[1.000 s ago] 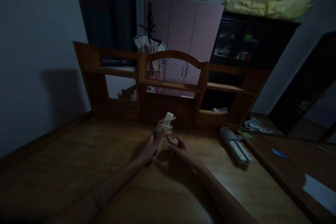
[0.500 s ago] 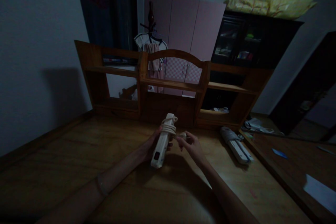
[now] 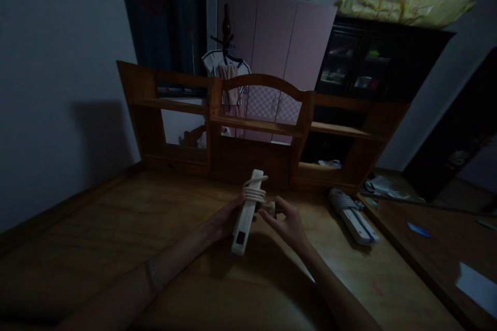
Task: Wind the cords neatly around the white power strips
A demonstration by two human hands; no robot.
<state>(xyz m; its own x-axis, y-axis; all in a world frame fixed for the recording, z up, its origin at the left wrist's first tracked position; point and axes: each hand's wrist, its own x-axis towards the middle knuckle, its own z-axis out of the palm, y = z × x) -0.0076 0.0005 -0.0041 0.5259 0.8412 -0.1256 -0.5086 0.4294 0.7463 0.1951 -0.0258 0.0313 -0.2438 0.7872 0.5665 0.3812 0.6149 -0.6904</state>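
A cream power strip [image 3: 246, 212] with its cord wound round the upper half is held above the wooden desk [image 3: 116, 227]. My left hand [image 3: 225, 218] grips the strip's body from the left side. My right hand [image 3: 285, 223] is closed in a pinch on the plug [image 3: 271, 207] at the cord's end, just right of the strip. The room is dim.
A second power strip with wound cord [image 3: 353, 214] lies on the desk to the right. A wooden shelf hutch [image 3: 256, 124] stands along the desk's back edge. Papers [image 3: 476, 287] lie on a side surface at the right. A pink wardrobe [image 3: 272, 46] stands behind.
The strip has been lifted and turned so that its switch end points towards me. My right hand shifted from beside the strip to pinching the plug next to the coil.
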